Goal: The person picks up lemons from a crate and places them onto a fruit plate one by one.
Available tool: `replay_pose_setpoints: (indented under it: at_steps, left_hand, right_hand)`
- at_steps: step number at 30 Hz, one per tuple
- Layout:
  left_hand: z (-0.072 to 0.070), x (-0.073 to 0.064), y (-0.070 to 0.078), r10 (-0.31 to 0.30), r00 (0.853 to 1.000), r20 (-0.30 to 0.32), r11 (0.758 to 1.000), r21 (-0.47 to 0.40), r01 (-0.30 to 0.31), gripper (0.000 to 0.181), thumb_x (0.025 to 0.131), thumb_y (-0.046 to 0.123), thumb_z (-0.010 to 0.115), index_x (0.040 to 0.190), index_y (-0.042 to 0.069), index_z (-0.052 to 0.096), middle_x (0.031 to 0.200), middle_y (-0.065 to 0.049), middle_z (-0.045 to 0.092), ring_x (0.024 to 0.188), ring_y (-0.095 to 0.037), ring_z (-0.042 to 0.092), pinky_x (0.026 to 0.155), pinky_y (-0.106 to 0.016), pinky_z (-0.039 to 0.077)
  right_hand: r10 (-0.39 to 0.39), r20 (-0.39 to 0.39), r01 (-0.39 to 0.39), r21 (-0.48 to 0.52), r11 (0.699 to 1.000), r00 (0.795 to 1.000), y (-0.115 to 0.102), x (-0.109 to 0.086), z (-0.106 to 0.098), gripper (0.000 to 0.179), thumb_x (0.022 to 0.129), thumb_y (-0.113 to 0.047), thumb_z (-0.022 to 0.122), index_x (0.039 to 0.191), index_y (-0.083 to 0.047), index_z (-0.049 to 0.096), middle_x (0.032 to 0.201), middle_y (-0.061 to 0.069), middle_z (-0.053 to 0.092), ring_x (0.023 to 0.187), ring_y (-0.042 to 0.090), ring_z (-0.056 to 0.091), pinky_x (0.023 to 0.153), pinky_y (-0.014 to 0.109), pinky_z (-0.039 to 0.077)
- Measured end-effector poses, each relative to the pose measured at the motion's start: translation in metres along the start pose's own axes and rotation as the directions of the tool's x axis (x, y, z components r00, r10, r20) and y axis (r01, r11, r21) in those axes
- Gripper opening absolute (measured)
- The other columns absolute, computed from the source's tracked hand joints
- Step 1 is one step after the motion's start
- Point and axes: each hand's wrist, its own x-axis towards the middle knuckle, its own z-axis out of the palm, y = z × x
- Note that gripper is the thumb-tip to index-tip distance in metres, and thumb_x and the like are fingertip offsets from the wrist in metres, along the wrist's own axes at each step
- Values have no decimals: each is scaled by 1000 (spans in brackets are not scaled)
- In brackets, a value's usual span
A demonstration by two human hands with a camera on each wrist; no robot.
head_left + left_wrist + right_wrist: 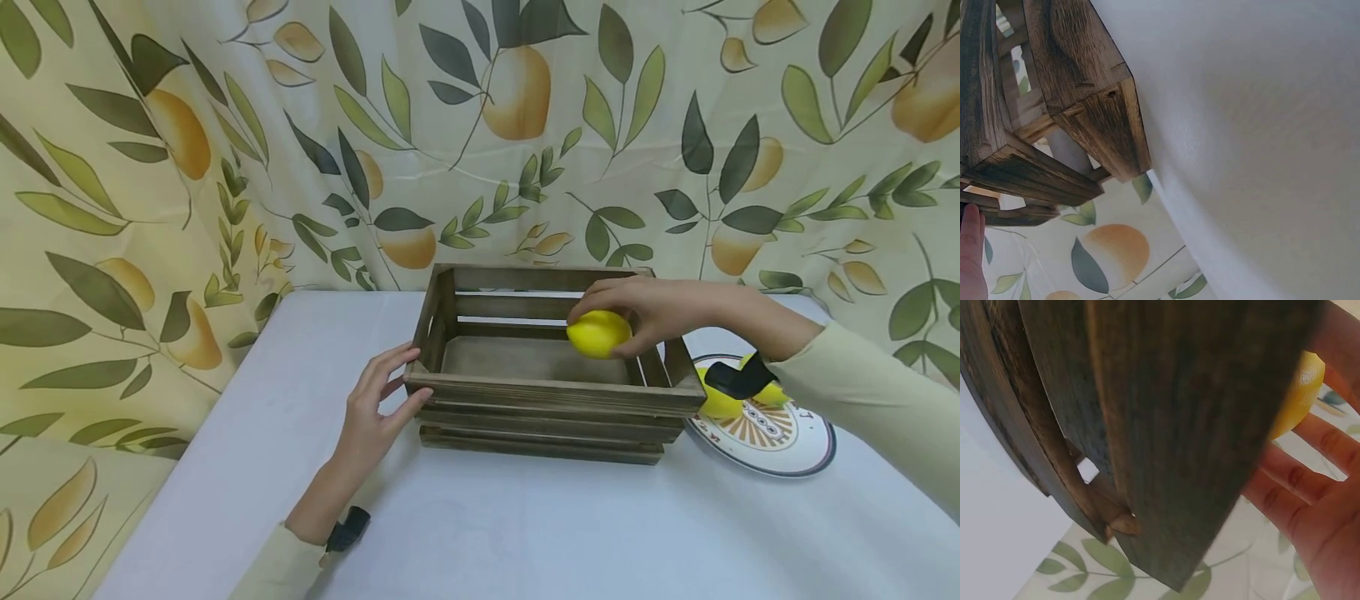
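A brown slatted wooden crate (pixel 555 396) stands on the table, its inside floor bare in the head view. Over the crate's right half, my right hand (pixel 652 308) holds a yellow lemon (pixel 598 335) between thumb and fingers. In the right wrist view the crate wall (pixel 1179 425) covers part of that lemon (pixel 1300 394). My left hand (pixel 378 396) rests against the crate's left end, thumb on the front rim and fingers along the side. Only a finger (pixel 971 244) of it shows in the left wrist view, touching the wood.
Right of the crate sits a white patterned plate (pixel 813 446) bearing yellow lemons (pixel 720 402), partly behind my right wrist. A white cloth (pixel 495 533) covers the table. Behind it hangs a curtain (pixel 480 200) printed with fruit and leaves.
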Motion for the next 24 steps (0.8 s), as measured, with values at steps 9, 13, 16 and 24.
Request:
replay_pose_setpoints:
  at_steps: [9,13,16,24]
  left_hand:
    - [-1,0,1,-12,1000,3,999,30,12,57,78,-9,76,131,4,57,137,-14,53,125,-28,53,95,-34,54]
    - [-2,0,2,-14,1000,-3,999,32,14,57,79,-9,75,131,4,57,136,-13,54,125,-27,53,96,-32,54]
    - [-2,-1,2,-18,1000,-3,999,31,19,57,79,-9,75,131,4,57,137,-13,54,125,-27,52,97,-29,52]
    - [-1,-1,2,-38,999,-2,999,22,38,57,79,-7,75,132,4,56,137,-13,53,126,-27,51,99,-18,48]
  right_hand:
    - [-57,-99,55,-25,998,993,-8,-17,-5,59,76,-10,81,131,-14,58,120,-1,57,94,11,49,69,23,54]
    - [-104,-146,100,-36,994,984,-8,-26,-6,61,75,-7,82,131,-13,57,121,2,56,91,8,49,64,23,54]
    - [-118,-186,110,-50,993,975,-7,-34,-6,62,74,-7,82,130,-13,57,121,1,56,88,6,49,60,23,52]
    - [-129,-270,86,-165,983,954,-6,-58,-13,70,66,-3,86,130,-13,58,127,5,57,98,4,50,67,21,53]
